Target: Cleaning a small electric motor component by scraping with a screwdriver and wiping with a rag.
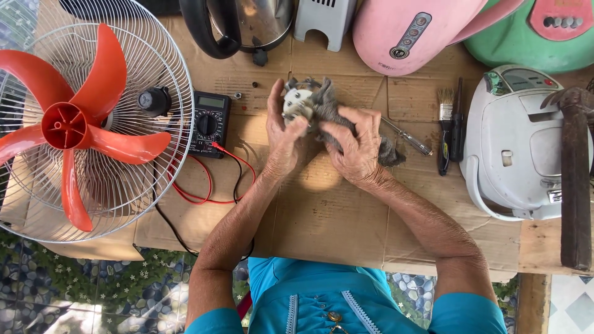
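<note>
My left hand [281, 133] grips a small round motor part [298, 102] with a pale face and metal edges, held above the cardboard sheet [322, 210]. My right hand [354, 145] presses a grey rag [334, 108] against the part's right side; the rag's tail hangs out past my wrist. Both hands meet over the middle of the work surface. A black multimeter [209, 122] with red and black leads lies just left of my left hand.
A fan with red blades [74, 124] in a white wire cage lies at left. A kettle [247, 25], pink appliance [408, 31] and green one stand at the back. Screwdriver [408, 137], paintbrush [445, 124], white cooker [520, 142] and hammer [575, 179] lie right.
</note>
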